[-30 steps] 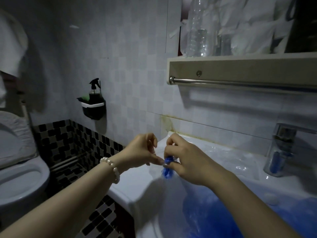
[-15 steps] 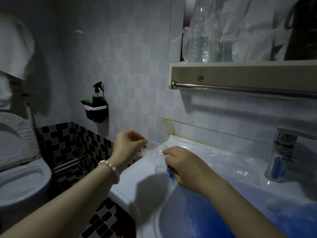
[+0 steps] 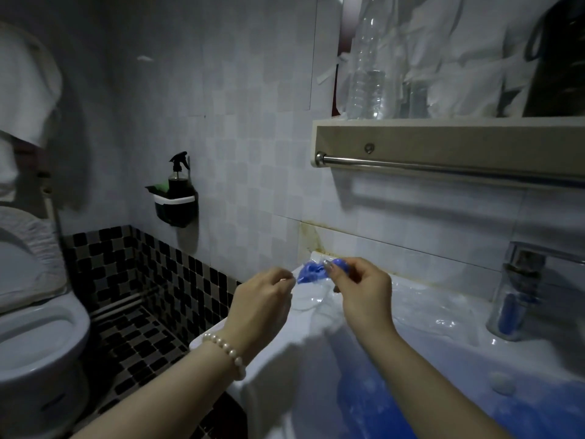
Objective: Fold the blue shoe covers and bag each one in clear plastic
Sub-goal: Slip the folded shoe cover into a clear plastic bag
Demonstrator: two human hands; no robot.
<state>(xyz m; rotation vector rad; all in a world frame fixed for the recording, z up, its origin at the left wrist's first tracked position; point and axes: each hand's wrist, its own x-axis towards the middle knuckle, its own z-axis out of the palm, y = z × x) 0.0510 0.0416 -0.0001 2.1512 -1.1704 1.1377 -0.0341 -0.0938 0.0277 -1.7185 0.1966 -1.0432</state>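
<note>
A small folded blue shoe cover (image 3: 311,272) is held up above the left corner of the white sink (image 3: 285,369). My right hand (image 3: 364,296) pinches its right end. My left hand (image 3: 262,304), with a pearl bracelet at the wrist, pinches the edge of a clear plastic bag (image 3: 308,294) that hangs under and around the blue cover. Whether the cover is fully inside the bag I cannot tell. A heap of loose blue shoe covers (image 3: 395,403) fills the basin. More clear plastic bags (image 3: 443,312) lie on the sink's back ledge.
A chrome faucet (image 3: 519,286) stands at the right. Above it a shelf (image 3: 443,137) with a metal rail carries plastic bottles. A black wall holder with a spray bottle (image 3: 177,198) hangs left of the sink. A toilet (image 3: 34,312) is at the far left.
Both hands have risen from the sink rim. The blue cover, half hidden under my right hand before, is now held up between both hands with the clear bag.
</note>
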